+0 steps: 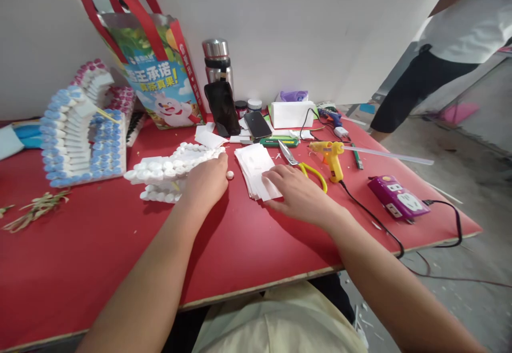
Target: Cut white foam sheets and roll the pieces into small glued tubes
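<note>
My left hand (206, 179) is closed around the right end of a white craft model (160, 169), built of rows of small round cotton-like tips; its fingertips are partly hidden. A loose white tip (230, 175) lies beside that hand on the red table (224, 251). With fingers stretched out, my right hand (298, 190) rests on the lower right edge of a stack of white paper slips (254, 166). Just beyond it lie scissors (308, 169) with yellow handles. A yellow hot glue gun (330, 155) with a clear glue stick stands to their right.
Blue-and-white (82, 139) and pink-and-white models stand at left, near dried stems (38, 206). Behind are a shopping bag (160, 75), a flask (217, 57), a phone (222, 109) and a green cutter (280, 142). A purple power strip (398, 198) trails cords at right. A person (444, 49) stands beyond.
</note>
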### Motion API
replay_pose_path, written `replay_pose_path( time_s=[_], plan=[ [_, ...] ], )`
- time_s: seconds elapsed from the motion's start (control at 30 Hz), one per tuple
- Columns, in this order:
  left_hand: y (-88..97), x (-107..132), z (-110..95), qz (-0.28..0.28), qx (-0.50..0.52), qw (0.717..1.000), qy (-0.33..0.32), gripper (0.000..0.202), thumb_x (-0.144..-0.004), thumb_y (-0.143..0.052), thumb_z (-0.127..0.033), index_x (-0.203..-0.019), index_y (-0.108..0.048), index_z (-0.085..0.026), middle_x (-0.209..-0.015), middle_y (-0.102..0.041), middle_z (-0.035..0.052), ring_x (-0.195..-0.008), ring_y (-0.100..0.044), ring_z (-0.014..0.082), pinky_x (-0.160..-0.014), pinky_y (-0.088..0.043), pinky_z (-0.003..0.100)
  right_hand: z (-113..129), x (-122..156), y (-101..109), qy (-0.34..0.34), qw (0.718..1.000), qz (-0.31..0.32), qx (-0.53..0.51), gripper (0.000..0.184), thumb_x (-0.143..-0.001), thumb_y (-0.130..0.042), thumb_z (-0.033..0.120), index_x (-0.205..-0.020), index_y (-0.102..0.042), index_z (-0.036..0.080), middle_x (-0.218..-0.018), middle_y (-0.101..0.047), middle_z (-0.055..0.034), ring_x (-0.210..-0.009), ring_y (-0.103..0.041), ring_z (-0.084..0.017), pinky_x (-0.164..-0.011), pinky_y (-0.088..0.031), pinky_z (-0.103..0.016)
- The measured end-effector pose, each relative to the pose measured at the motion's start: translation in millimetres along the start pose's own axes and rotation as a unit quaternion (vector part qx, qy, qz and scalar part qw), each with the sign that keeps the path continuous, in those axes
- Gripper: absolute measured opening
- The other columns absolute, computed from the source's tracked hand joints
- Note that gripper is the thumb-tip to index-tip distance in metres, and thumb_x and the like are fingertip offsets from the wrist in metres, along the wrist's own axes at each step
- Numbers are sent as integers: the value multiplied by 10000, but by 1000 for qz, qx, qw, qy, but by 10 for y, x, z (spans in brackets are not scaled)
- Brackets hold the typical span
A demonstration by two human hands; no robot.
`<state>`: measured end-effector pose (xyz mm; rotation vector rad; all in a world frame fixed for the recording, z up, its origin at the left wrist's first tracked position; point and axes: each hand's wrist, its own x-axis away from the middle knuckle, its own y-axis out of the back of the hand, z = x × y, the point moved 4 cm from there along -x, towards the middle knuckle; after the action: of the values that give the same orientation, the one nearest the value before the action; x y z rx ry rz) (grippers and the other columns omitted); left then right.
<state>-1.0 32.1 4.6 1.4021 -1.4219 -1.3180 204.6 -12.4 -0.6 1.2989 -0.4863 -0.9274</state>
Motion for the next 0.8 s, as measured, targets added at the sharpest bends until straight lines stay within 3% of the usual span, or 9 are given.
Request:
replay_pose_path(
  time_s=[0.1,0.17,0.27,0.4,0.53,0.6,0.67,0.73,0.8],
  plan=[
    [98,2,-9,-111,117,987,8,237,-846,-617,-145,-1070,-613,-223,-631,-504,19,-711,-586,294,-698,-360,317,-59,-12,27,-3,1000,23,2,254,-871,-601,218,-1114,-650,159,-1079,-681,-129,-991,-626,-277,-806,-429,-354],
    [137,12,-48,-155,184,971,-3,229,-890,-567,-157,-1098,-629,-229,-678,-547,29,-735,-579,278,-711,-348,309,-112,-20,61,-12,1000,16,-6,193,-889,-559,199,-1040,-676,168,-986,-702,-106,-885,-636,-247,-726,-404,-326],
    [145,24,-111,-171,271,947,-14,228,-914,-533,-158,-1095,-649,-233,-767,-618,39,-766,-571,258,-726,-347,298,-192,-26,100,-19,999,-1,-41,181,-941,-521,232,-897,-693,197,-843,-701,-76,-763,-621,-215,-661,-374,-307],
    [93,31,-133,-162,375,913,0,210,-867,-614,-159,-1052,-672,-241,-808,-640,25,-730,-562,226,-690,-347,274,-254,-21,129,-15,994,4,-108,302,-967,-517,316,-707,-630,214,-682,-640,-32,-646,-559,-176,-617,-360,-287],
    [25,24,-138,-146,377,915,0,217,-868,-620,-166,-1063,-673,-245,-876,-653,34,-721,-574,210,-665,-357,268,-382,-8,161,-105,980,-54,-163,430,-941,-506,359,-548,-421,206,-518,-419,18,-509,-390,-128,-520,-284,-276],
    [0,18,-140,-144,365,920,-8,215,-876,-612,-169,-1067,-678,-243,-873,-655,39,-741,-578,215,-682,-373,273,-510,22,209,-187,959,-144,-156,449,-902,-515,324,-516,-311,219,-486,-316,29,-479,-319,-117,-496,-247,-284],
    [-27,9,-142,-140,358,923,-14,212,-881,-611,-173,-1069,-682,-241,-887,-665,46,-779,-586,220,-701,-389,276,-631,73,277,-251,926,-246,-139,442,-862,-534,281,-504,-279,229,-472,-310,27,-474,-321,-118,-497,-263,-290],
    [-55,-1,-144,-136,371,919,-16,200,-876,-636,-195,-1065,-686,-236,-916,-678,53,-824,-596,220,-715,-407,273,-718,116,327,-278,886,-317,-192,406,-842,-565,274,-499,-354,230,-476,-395,16,-476,-393,-129,-504,-335,-291],
    [-92,-14,-159,-114,413,904,-12,202,-881,-670,-265,-1078,-681,-224,-931,-685,59,-834,-614,209,-724,-437,268,-751,116,327,-263,837,-328,-351,314,-829,-623,300,-550,-508,213,-535,-520,0,-499,-499,-148,-524,-435,-304]
  ],
)
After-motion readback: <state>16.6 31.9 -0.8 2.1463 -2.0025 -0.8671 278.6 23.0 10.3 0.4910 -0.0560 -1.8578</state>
